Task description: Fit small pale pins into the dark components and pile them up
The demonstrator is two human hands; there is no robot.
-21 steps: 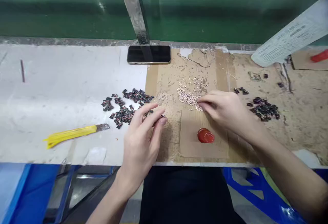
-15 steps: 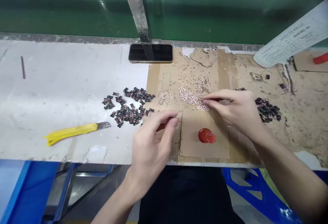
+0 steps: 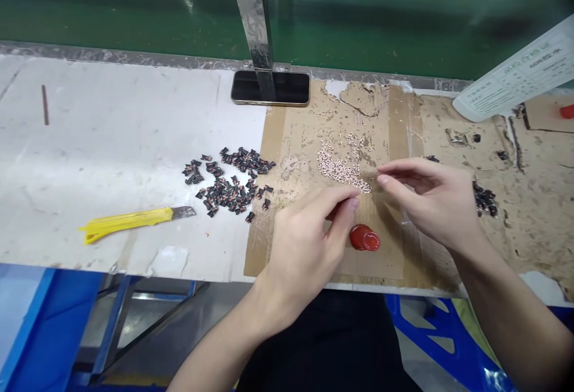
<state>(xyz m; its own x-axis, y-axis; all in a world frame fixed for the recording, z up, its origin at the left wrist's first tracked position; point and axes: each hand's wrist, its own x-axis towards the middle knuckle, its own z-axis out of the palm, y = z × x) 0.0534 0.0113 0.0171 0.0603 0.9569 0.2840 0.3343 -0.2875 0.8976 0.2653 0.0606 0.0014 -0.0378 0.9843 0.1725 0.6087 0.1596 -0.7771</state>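
My left hand (image 3: 309, 239) is over the cardboard, thumb and index finger pinched together; whatever is between the tips is too small to make out. Just beyond those fingertips lies a pile of tiny pinkish-white pieces (image 3: 343, 171). Right of the pile is my right hand (image 3: 428, 201), its thumb and index tips close together, with any small piece between them unclear. A round red cap-like dish (image 3: 365, 238) with a wet-looking red surface sits on the cardboard pad (image 3: 381, 266), close to my left thumb. Small black pieces with reddish marks (image 3: 228, 195) are scattered left of my left hand.
A yellow utility knife (image 3: 128, 223) with its blade out lies at left. A phone (image 3: 270, 88) rests by the metal post (image 3: 253, 15). At back right stands a white labelled bottle (image 3: 511, 75). More black pieces (image 3: 484, 199) lie beyond my right wrist.
My left hand has moved right, toward the red dish and the pale pile. My right hand has pulled away from the pile to the right. The camera view has shifted slightly.
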